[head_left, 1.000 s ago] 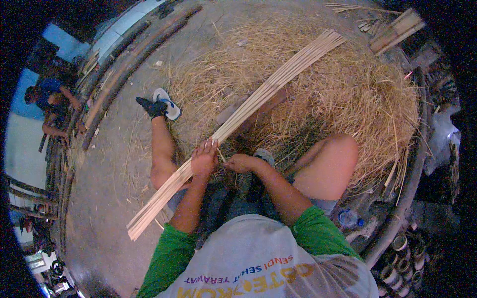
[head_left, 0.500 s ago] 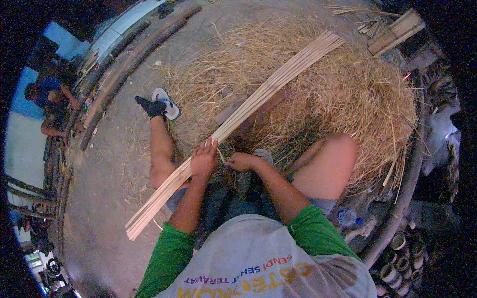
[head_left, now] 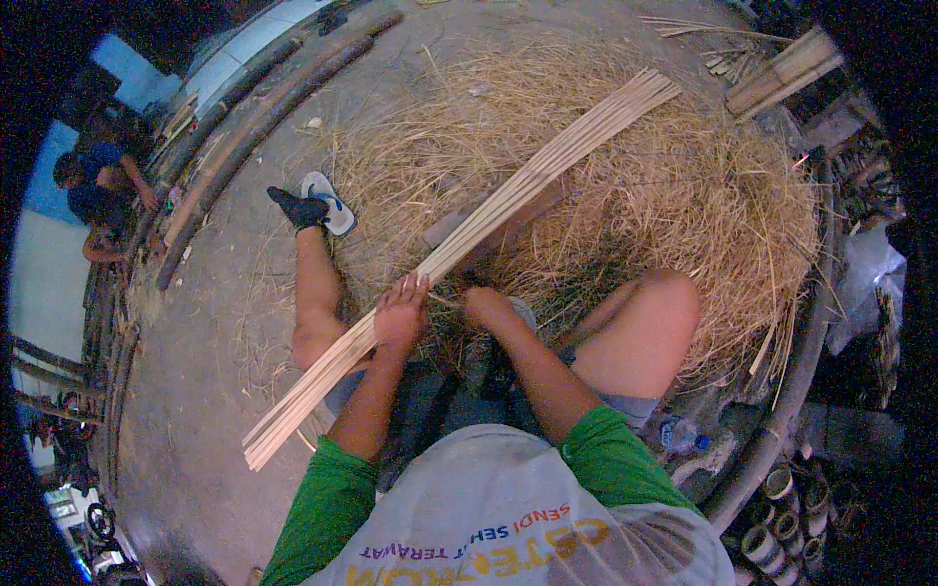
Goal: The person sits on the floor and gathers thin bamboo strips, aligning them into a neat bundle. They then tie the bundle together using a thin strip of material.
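A long bundle of pale bamboo strips (head_left: 549, 178) slants across my lap, from the lower left to the upper right. My left hand (head_left: 401, 313) is closed around it near its middle, fingers over the top. Just to the right, my right hand (head_left: 486, 308) is closed on the end of a thin pale strip (head_left: 447, 299) that runs across from the bundle beside my left hand. How that strip passes under the bundle is hidden. Behind the bundle, a flat wooden board (head_left: 518, 217) lies partly covered on the shavings.
Shavings (head_left: 684, 195) cover the floor ahead. A flip-flop (head_left: 330, 203) lies by my left foot. Long poles (head_left: 264, 127) lie at the left, near another person (head_left: 103, 186). A water bottle (head_left: 684, 436), a curved pole (head_left: 772, 439) and bamboo tubes (head_left: 767, 547) are at the right.
My right hand has moved slightly right and up, away from my left hand, drawing the thin strip out between them. The left hand stays on the bundle.
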Action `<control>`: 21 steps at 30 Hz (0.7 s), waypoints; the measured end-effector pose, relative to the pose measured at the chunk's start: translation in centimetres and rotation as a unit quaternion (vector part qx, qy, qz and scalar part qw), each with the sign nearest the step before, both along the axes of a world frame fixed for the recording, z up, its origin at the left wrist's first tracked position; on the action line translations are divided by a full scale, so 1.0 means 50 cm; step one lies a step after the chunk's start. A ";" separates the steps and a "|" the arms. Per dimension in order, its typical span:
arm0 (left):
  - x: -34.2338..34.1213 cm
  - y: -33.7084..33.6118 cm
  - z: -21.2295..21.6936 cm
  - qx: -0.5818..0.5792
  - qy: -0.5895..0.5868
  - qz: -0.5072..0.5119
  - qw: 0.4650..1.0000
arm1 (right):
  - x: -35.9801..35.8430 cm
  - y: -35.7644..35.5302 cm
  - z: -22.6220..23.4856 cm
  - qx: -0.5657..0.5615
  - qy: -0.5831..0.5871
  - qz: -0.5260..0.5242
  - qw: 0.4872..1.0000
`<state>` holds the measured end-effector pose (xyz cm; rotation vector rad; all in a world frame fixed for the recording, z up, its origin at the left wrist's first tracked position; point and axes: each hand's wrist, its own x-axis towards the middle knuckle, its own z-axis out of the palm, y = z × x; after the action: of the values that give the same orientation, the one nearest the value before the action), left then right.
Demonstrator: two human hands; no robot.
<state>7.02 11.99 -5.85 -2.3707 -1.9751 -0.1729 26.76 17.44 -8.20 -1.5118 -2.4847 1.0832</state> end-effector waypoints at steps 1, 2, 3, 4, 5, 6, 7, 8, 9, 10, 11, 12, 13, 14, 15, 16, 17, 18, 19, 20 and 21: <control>0.000 0.000 0.002 0.004 0.012 -0.002 1.000 | 0.000 -0.001 -0.005 -0.005 0.051 0.103 0.993; -0.001 -0.001 0.004 0.009 0.025 -0.003 1.000 | -0.001 -0.001 -0.004 -0.010 0.102 0.204 0.974; -0.001 0.000 0.007 0.007 0.042 -0.005 0.999 | -0.001 0.001 0.002 -0.101 0.193 0.164 0.962; 0.000 -0.001 0.010 0.006 0.038 -0.004 0.999 | 0.001 0.003 0.011 -0.190 0.281 0.120 0.933; -0.001 -0.002 0.013 -0.002 0.039 -0.002 0.999 | 0.003 0.006 0.023 -0.275 0.390 0.101 0.873; 0.000 -0.002 0.014 -0.008 0.050 -0.003 0.999 | 0.006 0.010 0.033 -0.264 0.381 0.030 0.886; 0.000 -0.003 0.015 -0.017 0.035 0.004 0.999 | 0.009 0.016 0.042 -0.259 0.410 -0.018 0.874; 0.000 -0.003 0.014 -0.024 0.030 0.006 0.999 | 0.011 0.020 0.045 -0.218 0.415 -0.059 0.882; 0.000 -0.003 0.012 -0.028 0.019 0.010 0.999 | 0.011 0.023 0.044 -0.126 0.381 -0.097 0.911; 0.000 -0.003 0.010 -0.017 0.025 0.002 1.000 | 0.012 0.027 0.039 -0.052 0.311 -0.113 0.942; 0.000 -0.002 0.006 -0.002 0.026 -0.004 1.000 | 0.006 0.024 0.029 0.044 0.234 -0.145 0.960; 0.000 -0.001 0.001 0.012 0.026 -0.010 1.000 | 0.002 0.021 0.017 0.138 0.156 -0.177 0.962; 0.000 0.001 -0.003 0.014 0.015 -0.008 1.000 | -0.004 0.020 0.005 0.069 0.056 -0.102 0.991; 0.001 0.002 -0.006 0.016 0.004 -0.005 1.000 | -0.009 0.019 -0.004 -0.001 -0.045 -0.025 0.999; 0.000 0.002 -0.008 0.019 -0.006 -0.002 1.000 | -0.012 0.014 -0.009 -0.071 -0.145 0.052 0.985; 0.000 0.003 -0.009 0.013 -0.006 -0.004 1.000 | -0.012 0.011 -0.010 -0.126 -0.044 0.096 0.986; -0.001 0.002 -0.009 0.007 -0.006 -0.005 1.000 | -0.010 0.009 -0.006 -0.179 0.057 0.140 0.972; -0.002 0.002 -0.007 0.002 -0.006 -0.007 1.000 | -0.006 0.004 0.000 -0.229 0.158 0.180 0.944; -0.003 0.000 -0.005 -0.007 0.006 -0.006 1.000 | -0.001 0.008 0.011 -0.237 0.209 0.181 0.931; -0.004 -0.001 -0.002 -0.015 0.018 -0.004 1.000 | 0.005 0.014 0.023 -0.245 0.259 0.181 0.917; -0.005 -0.002 0.002 -0.026 0.043 -0.003 0.999 | 0.008 0.016 0.033 -0.232 0.339 0.182 0.893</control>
<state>6.78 11.90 -5.77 -2.3716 -1.9585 -0.0200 27.18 18.23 -6.54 -0.5151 -2.1022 1.9548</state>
